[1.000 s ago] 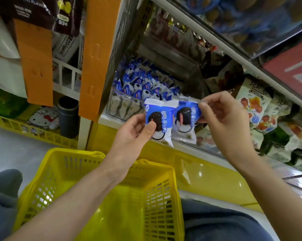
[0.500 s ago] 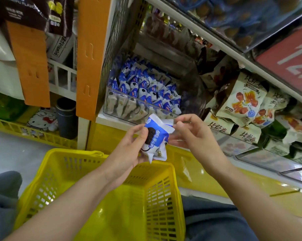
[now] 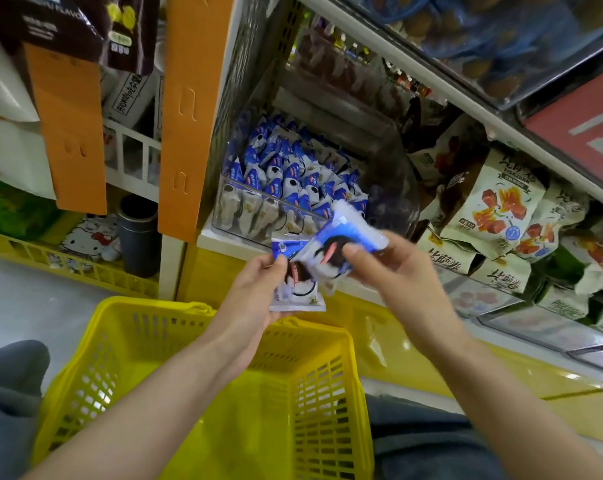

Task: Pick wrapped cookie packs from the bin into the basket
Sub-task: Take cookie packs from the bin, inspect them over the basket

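A clear plastic bin (image 3: 244, 216) on the shelf holds several blue-and-white wrapped cookie packs (image 3: 293, 178). My left hand (image 3: 255, 289) pinches one cookie pack (image 3: 298, 292) upright above the far rim of the yellow basket (image 3: 127, 341). My right hand (image 3: 386, 271) grips a second, blurred cookie pack (image 3: 334, 244) that overlaps the first from the upper right. The basket sits between my knees, and its visible inside shows no packs.
An orange shelf upright (image 3: 192, 116) stands left of the bin. White snack bags (image 3: 494, 209) fill the shelf to the right. A dark cylinder (image 3: 137, 233) and a yellow crate (image 3: 68, 265) sit low at the left. Grey-trousered knees flank the basket.
Both hands came down from in front of the bin toward the basket. The two packs, first held side by side, now overlap; the right-hand pack is moving and blurred.
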Motion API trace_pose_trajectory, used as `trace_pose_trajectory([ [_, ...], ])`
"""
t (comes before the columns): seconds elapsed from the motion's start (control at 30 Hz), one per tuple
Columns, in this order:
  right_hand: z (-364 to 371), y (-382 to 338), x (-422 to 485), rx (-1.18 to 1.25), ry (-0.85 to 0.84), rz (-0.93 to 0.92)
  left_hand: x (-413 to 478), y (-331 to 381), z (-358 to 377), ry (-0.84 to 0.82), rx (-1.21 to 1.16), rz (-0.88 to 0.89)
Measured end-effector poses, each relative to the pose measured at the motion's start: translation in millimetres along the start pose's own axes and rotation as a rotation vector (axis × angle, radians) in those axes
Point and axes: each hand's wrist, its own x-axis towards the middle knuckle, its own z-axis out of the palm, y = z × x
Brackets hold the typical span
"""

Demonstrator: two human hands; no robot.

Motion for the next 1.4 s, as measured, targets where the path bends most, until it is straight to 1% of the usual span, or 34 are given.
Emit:
trace_pose_trajectory([
  [0.07, -17.9, -12.1, 13.4, 0.002, 0.105, -0.040, 1.6, 2.2, -1.4, 0.021, 0.054, 0.011],
  [0.1, -26.1, -16.8, 22.7, -0.043, 0.158, -0.067, 2.2, 3.4, -1.4, 0.028, 0.069, 0.022],
  [0.13, -32.5, -19.3, 33.5, -0.156, 0.211, -0.092, 2.4, 4.4, -1.5, 0.036, 0.084, 0.035],
  [0.17, -36.7, -19.8, 45.1, -0.323, 0.257, -0.113, 2.3, 5.4, -1.1, 0.042, 0.095, 0.047],
  [0.23, -38.9, -15.9, 69.6, -0.653, 0.293, -0.118, 1.2, 6.9, -0.6, 0.051, 0.117, 0.067],
  [0.3, -34.3, -10.3, 90.9, -0.860, 0.230, -0.019, -0.3, 7.7, -0.3, 0.045, 0.133, 0.078],
  [0.37, -27.9, -5.7, 105.4, -1.007, 0.134, 0.089, -0.9, 9.3, -0.7, 0.037, 0.141, 0.086],
  [0.5, -18.0, 0.0, 121.6, -1.185, -0.023, 0.216, -1.5, 12.1, -1.1, 0.020, 0.131, 0.124],
  [0.7, -17.2, -2.9, 132.5, -1.160, -0.160, 0.312, -2.8, 12.9, 1.5, 0.019, 0.159, 0.153],
  [0.87, -10.7, -1.5, 133.2, -1.192, -0.097, 0.286, -2.1, 11.1, 0.9, 0.018, 0.184, 0.182],
  [0.9, -10.1, -0.8, 132.7, -1.200, -0.115, 0.296, -2.0, 10.6, 0.5, 0.015, 0.187, 0.183],
  [1.0, -11.0, 1.4, 132.0, -1.217, -0.257, 0.346, -1.2, 8.5, 0.5, 0.005, 0.188, 0.192],
  [1.07, -13.3, 2.6, 132.6, -1.112, -0.292, 0.364, -0.7, 7.5, 1.1, 0.001, 0.187, 0.190],
  [1.13, -14.4, 5.3, 132.8, -0.949, -0.277, 0.372, 0.2, 6.7, 1.6, 0.000, 0.186, 0.194],
  [1.17, -13.8, 6.9, 132.4, -0.917, -0.264, 0.360, 0.8, 6.3, 1.6, 0.002, 0.185, 0.194],
  [1.2, -12.6, 8.7, 132.1, -0.928, -0.250, 0.337, 1.6, 5.6, 1.4, 0.005, 0.188, 0.193],
  [1.3, -9.3, 13.6, 132.6, -1.080, -0.233, 0.282, 3.7, 3.7, 0.4, 0.011, 0.205, 0.184],
  [1.4, -7.9, 12.4, 134.7, -1.088, -0.245, 0.335, 5.0, 1.1, -0.7, 0.022, 0.221, 0.176],
])
